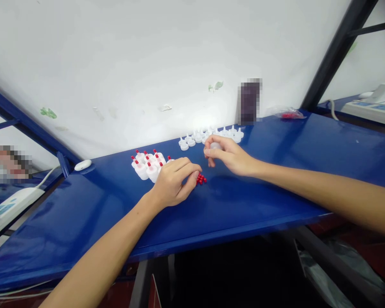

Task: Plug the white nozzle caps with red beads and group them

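Observation:
My left hand (176,182) is closed with thumb and forefinger together, just left of a small pile of red caps (201,179). Whatever lies between its fingertips is too hidden to make out. My right hand (229,154) is curled around a pale white plastic piece (215,146), mostly covered by the fingers. Beyond that hand stand several white nozzle lids (183,144), tips up, near the wall. To the left of my left hand stands a group of white squat bottles (141,171) with red-capped nozzles; the hand hides part of the group.
The blue tabletop (244,205) meets a white wall at the back. A white oval case (83,165) lies at the left, and a clear bag with red pieces (288,114) at the back right. A blurred-out dark upright object (248,102) leans on the wall.

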